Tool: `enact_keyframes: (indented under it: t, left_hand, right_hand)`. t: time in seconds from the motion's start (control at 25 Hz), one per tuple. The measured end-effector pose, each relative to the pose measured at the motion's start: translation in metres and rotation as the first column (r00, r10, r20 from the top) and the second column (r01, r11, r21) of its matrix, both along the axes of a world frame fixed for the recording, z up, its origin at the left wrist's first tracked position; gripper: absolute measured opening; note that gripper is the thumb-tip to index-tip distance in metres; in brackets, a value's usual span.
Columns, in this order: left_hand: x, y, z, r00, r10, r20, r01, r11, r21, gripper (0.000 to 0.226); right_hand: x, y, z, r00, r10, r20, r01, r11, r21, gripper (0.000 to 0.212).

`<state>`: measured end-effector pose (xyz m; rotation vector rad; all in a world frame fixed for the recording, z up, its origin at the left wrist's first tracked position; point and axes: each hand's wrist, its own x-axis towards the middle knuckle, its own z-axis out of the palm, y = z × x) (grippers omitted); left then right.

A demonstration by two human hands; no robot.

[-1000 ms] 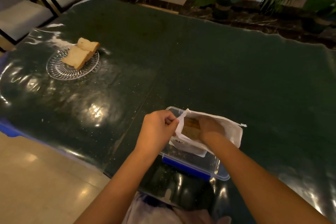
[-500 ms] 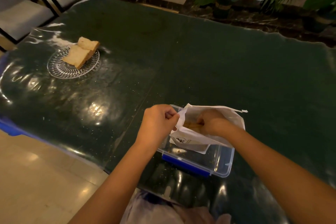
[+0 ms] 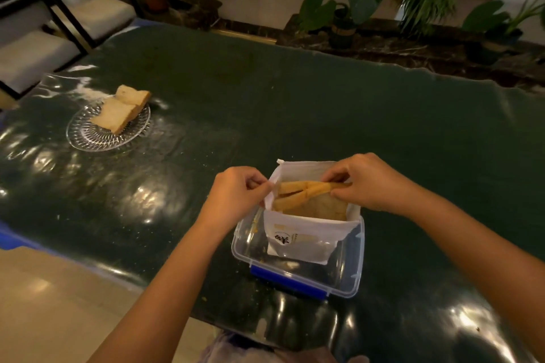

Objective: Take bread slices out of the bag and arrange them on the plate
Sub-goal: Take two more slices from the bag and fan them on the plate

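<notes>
A white bread bag (image 3: 303, 237) stands in a clear plastic box (image 3: 352, 280) near the table's front edge. My left hand (image 3: 236, 196) pinches the bag's left rim and holds it apart. My right hand (image 3: 365, 183) grips the top edge of a bread slice (image 3: 312, 187) that sticks halfway out of the bag's mouth. More slices (image 3: 318, 209) show below it inside the bag. At the far left, a clear glass plate (image 3: 85, 135) carries two bread slices (image 3: 118, 110), one overlapping the other.
The table is covered by a dark green glossy sheet (image 3: 295, 115). White-cushioned chairs (image 3: 59, 23) stand beyond the far left corner. Potted plants (image 3: 342, 9) line a ledge behind the far edge. Tiled floor (image 3: 44, 303) lies below the near left edge.
My right hand has come up out of the bag with a slice pinched in its fingers. The left hand stays on the bag's rim. The view has shifted closer.
</notes>
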<state>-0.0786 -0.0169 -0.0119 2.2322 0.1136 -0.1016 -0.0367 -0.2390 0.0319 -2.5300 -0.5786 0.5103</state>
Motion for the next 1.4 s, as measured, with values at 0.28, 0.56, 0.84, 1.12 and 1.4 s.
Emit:
enact_keyframes:
  t: [0.28,0.56,0.84,1.12,1.4]
  left_hand:
    - [0.013,-0.004,0.016,0.979,-0.175,0.105,0.191,0.967,-0.171,0.075]
    - [0.024,-0.04,0.03,0.926,-0.259,0.275,0.327,0.913,-0.242,0.049]
    - [0.033,-0.05,0.05,0.92,-0.067,0.387,0.236,0.882,-0.409,0.025]
    - [0.03,-0.029,0.065,0.928,0.179,0.326,0.052,0.806,-0.589,0.019]
    - [0.008,0.067,0.068,0.932,0.272,0.242,-0.066,0.78,-0.623,0.018]
  right_hand:
    - [0.006,-0.033,0.043,0.994,-0.059,0.091,0.045,0.987,0.152,0.016]
    - [0.007,-0.049,0.064,0.993,-0.045,0.11,0.013,0.962,0.271,0.018]
    - [0.019,-0.061,0.049,0.979,-0.184,-0.092,0.195,0.686,0.701,0.029]
    - [0.014,-0.02,0.014,0.931,-0.211,-0.299,0.366,0.493,0.79,0.03]
    - [0.008,0.08,0.023,0.925,-0.202,-0.321,0.379,0.505,0.775,0.032]
